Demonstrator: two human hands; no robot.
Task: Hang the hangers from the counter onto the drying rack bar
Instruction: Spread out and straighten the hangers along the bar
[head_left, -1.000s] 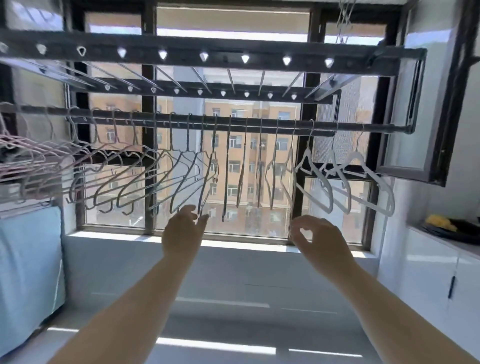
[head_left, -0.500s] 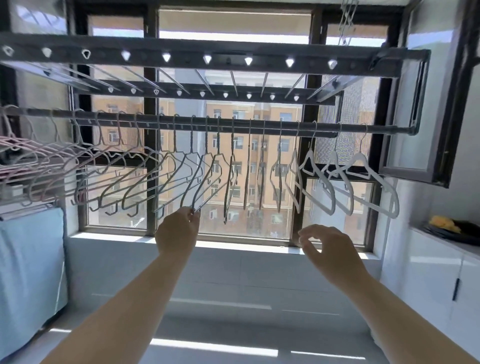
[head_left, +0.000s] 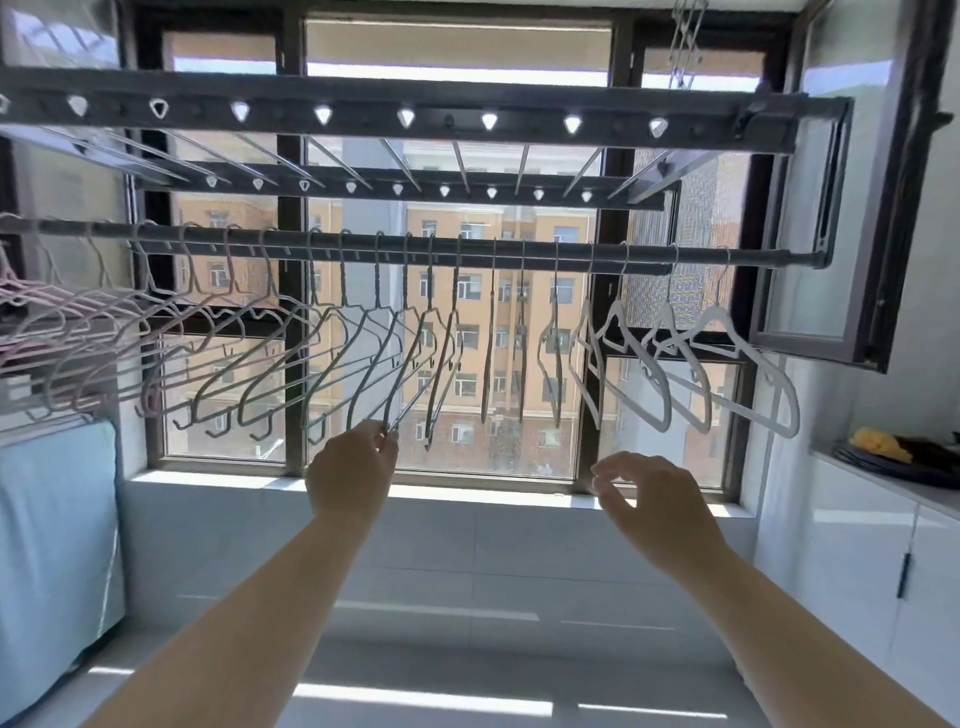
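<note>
The left hand (head_left: 353, 470) is raised in front of the dark-framed window (head_left: 293, 332), and its fingers (head_left: 382, 441) pinch the bottom corner of a thin grey metal wire hanger (head_left: 410, 407). That hanger's hook sits on the dark round drying rack bar (head_left: 467, 249) above the fingers, and its frame tilts down and leftward to meet them. More grey wire hangers (head_left: 291, 364) hang from the same bar up and to the left of the left fingers, fanned at a slant. Beyond them, at the far left, is a bunch of pale pink hangers (head_left: 62, 322). Between the two hands and above them, several thin hangers (head_left: 491, 332) hang edge-on from the bar. The right hand (head_left: 649, 499) hovers a little lower than the left, well apart from it, with its fingers (head_left: 605, 470) loosely curled and holding nothing. Above and to the right of these fingers, a row of white plastic hangers (head_left: 644, 364) hangs from the bar near its right end, none of them touching the hand. Far to the right of the right fingers stands a white table (head_left: 893, 486) with cabinet doors below. It carries a dark round tray (head_left: 924, 465) with something yellow (head_left: 878, 441) on it, and I cannot tell whether any hangers lie there. Far left of the left fingers and lower down hangs a light blue cloth (head_left: 52, 545). Above the bar, a dark overhead rack frame (head_left: 415, 117) with pale triangular holes spans the window.
</note>
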